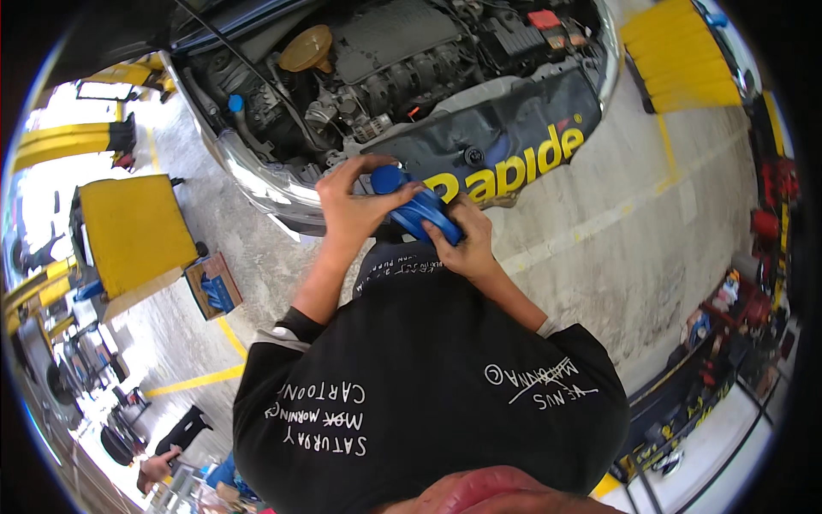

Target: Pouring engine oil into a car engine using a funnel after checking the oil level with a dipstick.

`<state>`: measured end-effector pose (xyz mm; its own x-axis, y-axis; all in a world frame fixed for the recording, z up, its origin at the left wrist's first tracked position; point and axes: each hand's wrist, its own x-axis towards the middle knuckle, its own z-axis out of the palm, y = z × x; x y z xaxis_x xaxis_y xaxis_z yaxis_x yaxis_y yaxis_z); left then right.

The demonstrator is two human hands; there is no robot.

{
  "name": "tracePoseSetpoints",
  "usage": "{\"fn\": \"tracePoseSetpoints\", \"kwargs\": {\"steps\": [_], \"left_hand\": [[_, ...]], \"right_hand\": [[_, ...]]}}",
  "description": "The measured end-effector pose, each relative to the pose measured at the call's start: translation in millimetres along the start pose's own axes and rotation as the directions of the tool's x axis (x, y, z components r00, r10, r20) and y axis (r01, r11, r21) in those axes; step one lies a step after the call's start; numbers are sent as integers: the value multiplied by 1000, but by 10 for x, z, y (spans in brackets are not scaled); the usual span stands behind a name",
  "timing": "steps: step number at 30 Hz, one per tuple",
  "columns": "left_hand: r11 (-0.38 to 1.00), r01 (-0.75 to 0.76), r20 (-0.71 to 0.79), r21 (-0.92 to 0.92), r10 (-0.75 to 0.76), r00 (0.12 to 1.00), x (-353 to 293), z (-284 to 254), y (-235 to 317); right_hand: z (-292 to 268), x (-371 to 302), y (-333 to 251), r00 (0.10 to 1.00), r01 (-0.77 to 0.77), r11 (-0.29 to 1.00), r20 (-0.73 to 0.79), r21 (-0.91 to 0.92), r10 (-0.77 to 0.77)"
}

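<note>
Both hands are closed on a blue plastic bottle, tilted in front of my chest near the front of the car. My left hand grips it at the neck end, thumb and fingers around the round blue cap. The lower body of the bottle is held by my right hand, with the thumb across its side. Beyond the hands lies the open engine bay, where an amber funnel stands beside the dark engine cover.
A dark cover with yellow lettering drapes the car's front. On the left, an open cardboard box with blue bottles sits by a yellow cabinet. Another yellow cabinet stands far right. Tools and racks line the right edge. A person's hand shows lower left.
</note>
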<state>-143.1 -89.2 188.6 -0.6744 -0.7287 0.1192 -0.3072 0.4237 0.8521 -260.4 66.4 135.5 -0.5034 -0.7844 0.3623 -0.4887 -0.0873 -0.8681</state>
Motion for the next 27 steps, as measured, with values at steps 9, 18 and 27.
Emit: {"fn": "tracePoseSetpoints", "kwargs": {"steps": [9,18,27], "left_hand": [[997,55,-161,45,-47,986,20,530,268],[994,-4,-101,-110,-7,995,3,537,40],[839,-278,54,468,287,956,258,396,78]], "right_hand": [[-527,430,385,950,165,969,234,186,-206],[-448,574,611,925,219,952,265,216,-272],[-426,376,902,975,103,989,187,110,-122]]}}
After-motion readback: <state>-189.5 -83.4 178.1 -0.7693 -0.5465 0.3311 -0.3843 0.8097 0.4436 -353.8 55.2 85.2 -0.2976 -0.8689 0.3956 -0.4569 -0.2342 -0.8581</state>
